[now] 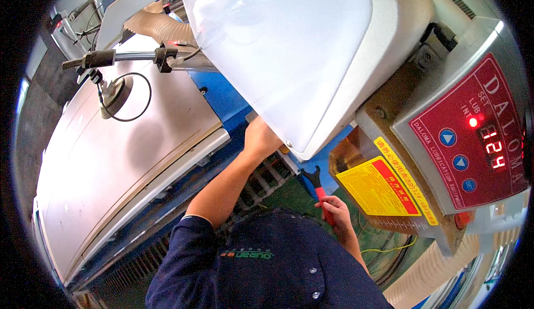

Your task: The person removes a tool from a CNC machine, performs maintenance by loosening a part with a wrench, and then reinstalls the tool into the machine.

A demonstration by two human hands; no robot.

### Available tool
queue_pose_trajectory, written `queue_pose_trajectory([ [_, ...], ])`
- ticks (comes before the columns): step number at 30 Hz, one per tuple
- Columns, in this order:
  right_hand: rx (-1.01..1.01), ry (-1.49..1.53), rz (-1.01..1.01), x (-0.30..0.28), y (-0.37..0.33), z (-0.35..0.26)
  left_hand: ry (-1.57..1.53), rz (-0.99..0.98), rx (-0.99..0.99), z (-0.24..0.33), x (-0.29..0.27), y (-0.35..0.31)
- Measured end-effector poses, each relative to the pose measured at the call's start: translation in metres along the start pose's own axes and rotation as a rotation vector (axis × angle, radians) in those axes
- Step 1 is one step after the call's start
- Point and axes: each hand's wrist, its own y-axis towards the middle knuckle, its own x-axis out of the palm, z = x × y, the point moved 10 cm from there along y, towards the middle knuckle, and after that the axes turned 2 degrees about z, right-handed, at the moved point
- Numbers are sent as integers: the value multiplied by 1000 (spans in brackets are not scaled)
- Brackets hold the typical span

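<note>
In my right hand is a spanner with a red handle and a dark, forked open end. My fingers are closed around its handle, and the fork points away from me, toward the blue surface below the machine cover. My left hand reaches in beneath the lower left edge of the large white machine cover. Its fingers are hidden there, so what they touch cannot be seen. The fork is apart from my left hand.
A pale curved panel table fills the left, with a suction-cup arm over it. At right stands a grey lubrication unit with a red control panel and lit digits. Ribbed beige hoses run at lower right and upper left.
</note>
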Motion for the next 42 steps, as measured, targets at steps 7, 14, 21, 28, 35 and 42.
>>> queue_pose_trajectory([
  [7, -38, 28, -9, -4, 5, 3, 203, 90, 38, 5, -3, 1],
  [14, -27, 41, 56, -4, 2, 1, -722, 239, -396, -69, -7, -11],
  [21, -55, 19, 218, -22, 33, 6, -1339, 187, -654, -79, 0, -72],
  [28, -123, -3, 196, -23, 77, 20, -1622, 124, -732, -68, 6, -115],
  [35, -168, 98, 226, -26, 117, 42, -1815, 122, -782, -35, 3, -120],
  [42, -274, -534, 356, -36, 120, 30, -1969, -79, -684, -6, -2, -119],
])
